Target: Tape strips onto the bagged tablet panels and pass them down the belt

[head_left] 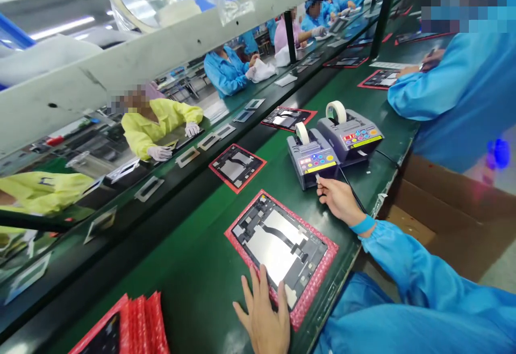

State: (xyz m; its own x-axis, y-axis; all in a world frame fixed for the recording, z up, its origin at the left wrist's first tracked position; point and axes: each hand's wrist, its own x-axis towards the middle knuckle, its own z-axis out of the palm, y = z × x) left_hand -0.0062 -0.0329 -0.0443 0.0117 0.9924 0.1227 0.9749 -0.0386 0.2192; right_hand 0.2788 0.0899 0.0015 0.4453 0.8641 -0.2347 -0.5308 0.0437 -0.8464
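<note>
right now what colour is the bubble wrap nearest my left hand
Pinkish-red bubble wrap, clearest in the head view.

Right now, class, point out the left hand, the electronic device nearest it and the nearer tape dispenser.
Left hand (266,319): head view, back of hand.
Electronic device (274,247): head view, silvery plate.
Nearer tape dispenser (313,161): head view, button panel.

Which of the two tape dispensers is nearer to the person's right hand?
The left dispenser in the picture: the right hand is at its front, while the other dispenser stands farther away.
</note>
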